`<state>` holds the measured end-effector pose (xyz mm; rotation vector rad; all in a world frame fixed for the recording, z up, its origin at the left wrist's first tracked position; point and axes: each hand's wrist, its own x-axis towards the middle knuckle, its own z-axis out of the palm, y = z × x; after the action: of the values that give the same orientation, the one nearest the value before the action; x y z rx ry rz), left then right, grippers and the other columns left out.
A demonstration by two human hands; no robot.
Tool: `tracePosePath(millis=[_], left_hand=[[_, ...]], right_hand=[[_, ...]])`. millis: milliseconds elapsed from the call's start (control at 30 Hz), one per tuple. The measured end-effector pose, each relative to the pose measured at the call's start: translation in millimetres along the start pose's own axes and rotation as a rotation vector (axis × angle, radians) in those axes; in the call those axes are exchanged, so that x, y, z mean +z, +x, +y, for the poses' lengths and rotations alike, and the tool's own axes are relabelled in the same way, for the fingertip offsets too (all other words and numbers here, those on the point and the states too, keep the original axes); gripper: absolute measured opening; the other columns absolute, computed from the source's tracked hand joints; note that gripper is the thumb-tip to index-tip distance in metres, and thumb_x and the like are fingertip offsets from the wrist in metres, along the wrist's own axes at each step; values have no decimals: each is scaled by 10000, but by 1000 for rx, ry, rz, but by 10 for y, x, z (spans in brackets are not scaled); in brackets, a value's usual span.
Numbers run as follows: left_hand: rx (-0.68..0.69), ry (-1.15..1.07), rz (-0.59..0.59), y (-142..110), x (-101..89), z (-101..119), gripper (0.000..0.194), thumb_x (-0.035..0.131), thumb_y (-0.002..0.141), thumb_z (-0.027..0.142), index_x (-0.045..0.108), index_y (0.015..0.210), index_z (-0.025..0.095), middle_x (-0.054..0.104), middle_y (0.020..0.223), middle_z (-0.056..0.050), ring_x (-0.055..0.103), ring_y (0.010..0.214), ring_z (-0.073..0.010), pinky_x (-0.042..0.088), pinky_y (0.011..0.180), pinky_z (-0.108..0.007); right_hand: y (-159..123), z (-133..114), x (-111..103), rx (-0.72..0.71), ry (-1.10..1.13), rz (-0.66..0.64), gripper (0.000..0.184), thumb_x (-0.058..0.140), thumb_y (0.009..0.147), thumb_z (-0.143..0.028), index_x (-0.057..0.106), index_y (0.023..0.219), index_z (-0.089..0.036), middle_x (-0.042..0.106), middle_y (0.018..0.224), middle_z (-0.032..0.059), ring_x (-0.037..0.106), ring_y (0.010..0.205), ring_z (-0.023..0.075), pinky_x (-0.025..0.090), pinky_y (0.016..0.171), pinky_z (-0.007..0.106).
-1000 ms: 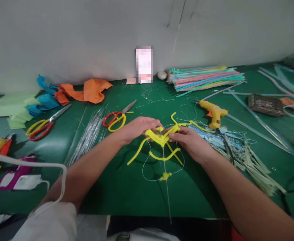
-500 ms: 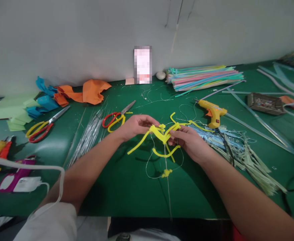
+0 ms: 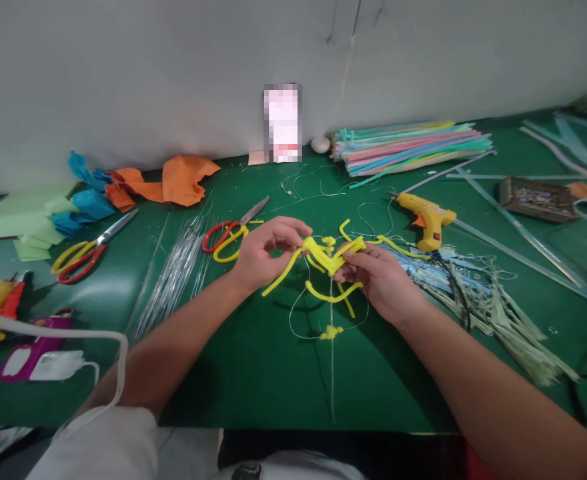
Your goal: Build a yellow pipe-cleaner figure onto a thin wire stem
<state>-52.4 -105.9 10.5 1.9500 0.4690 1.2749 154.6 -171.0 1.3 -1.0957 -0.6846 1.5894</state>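
Observation:
Between my hands hangs a yellow pipe-cleaner piece (image 3: 332, 261), bent into a V with a loose tail on the left. Thumb and fingers of my left hand (image 3: 269, 250) pinch its left end. My right hand (image 3: 381, 275) is closed on the right arm of the V; some of its fingers are hidden behind the piece. Below, a curved yellow pipe cleaner (image 3: 333, 299) and a small yellow knot (image 3: 331, 332) are joined by thin wire loops. A straight wire stem (image 3: 332, 380) runs down from the V towards the table's front edge.
Left lie red-and-yellow scissors (image 3: 226, 240), a second pair (image 3: 93, 250) and silver wires (image 3: 173, 280). A yellow glue gun (image 3: 429, 219) rests on the right near fringed strands (image 3: 493, 313). Behind are bundled pipe cleaners (image 3: 408, 150), a phone (image 3: 283, 127) and a small box (image 3: 538, 199).
My left fingers have shifted and spread slightly around the left end, and the yellow piece sits a little higher. My right hand keeps its hold.

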Motion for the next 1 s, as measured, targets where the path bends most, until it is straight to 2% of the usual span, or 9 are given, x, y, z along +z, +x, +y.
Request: tracePosePath(millis=[133, 233, 300, 367, 467, 567, 733, 867, 1000], left_hand=[[353, 368, -21, -25, -11, 61, 211, 716, 772, 83, 643, 945, 180, 700, 1037, -60, 698, 920, -146, 618, 791, -279], [540, 471, -68, -73, -14, 70, 315, 668, 797, 63, 641, 1080, 198, 709, 1077, -56, 714, 932, -149, 630, 781, -258], [522, 430, -26, -110, -3, 64, 381, 599, 825, 41, 617, 1176, 189, 702, 1139, -77, 710, 997, -175, 638, 797, -282], [425, 315, 56, -140, 20, 58, 421, 551, 839, 17, 596, 1225, 179, 691, 1184, -97, 692, 1064, -204, 642, 818, -318], [283, 161, 151, -164, 59, 54, 383, 552, 853, 12, 624, 1173, 210, 716, 1132, -70, 703, 1033, -194, 643, 831, -332], [312, 187, 118, -162, 71, 72, 364, 609, 813, 8, 651, 1119, 201, 723, 1113, -71, 715, 980, -189, 646, 815, -329], [414, 375, 12, -145, 40, 131, 437, 629, 808, 27, 626, 1206, 208, 710, 1182, -72, 717, 991, -174, 642, 805, -292], [430, 425, 31, -165, 26, 101, 523, 554, 865, 39, 554, 1341, 254, 675, 1266, -62, 705, 1029, -164, 641, 773, -278], [335, 338, 145, -204, 49, 31, 435, 528, 915, 79, 597, 1304, 261, 751, 1061, -25, 718, 819, -110, 616, 713, -245]], right_hand=[[2, -6, 1, 9, 40, 41, 91, 730, 710, -238, 690, 762, -174, 682, 628, 2, 636, 522, 108, 510, 570, 226], [-4, -16, 8, 20, 50, 50, 90, 726, 711, -230, 688, 772, -176, 678, 612, -1, 634, 519, 109, 510, 575, 227], [-8, -25, 13, 27, 55, 48, 93, 720, 708, -228, 687, 781, -179, 672, 592, -2, 632, 516, 113, 507, 573, 230], [-10, -28, 15, 29, 58, 39, 101, 714, 708, -231, 685, 790, -180, 665, 577, -5, 625, 508, 116, 504, 569, 236], [-8, -16, 12, 24, 53, 19, 120, 714, 712, -245, 679, 808, -183, 663, 588, -8, 616, 502, 119, 504, 576, 254], [-6, 3, 8, 31, 45, 3, 132, 717, 718, -252, 675, 825, -186, 670, 610, -6, 613, 508, 120, 497, 579, 261], [-18, 6, 22, 43, 38, -13, 129, 723, 717, -251, 677, 821, -191, 667, 609, -6, 606, 511, 123, 486, 569, 261], [-23, 2, 23, 55, 47, -13, 140, 725, 717, -255, 680, 833, -191, 662, 578, -4, 612, 512, 133, 485, 565, 262], [-27, 13, 19, 53, 45, -35, 126, 732, 716, -256, 677, 807, -188, 664, 589, -3, 607, 509, 121, 476, 564, 251]])
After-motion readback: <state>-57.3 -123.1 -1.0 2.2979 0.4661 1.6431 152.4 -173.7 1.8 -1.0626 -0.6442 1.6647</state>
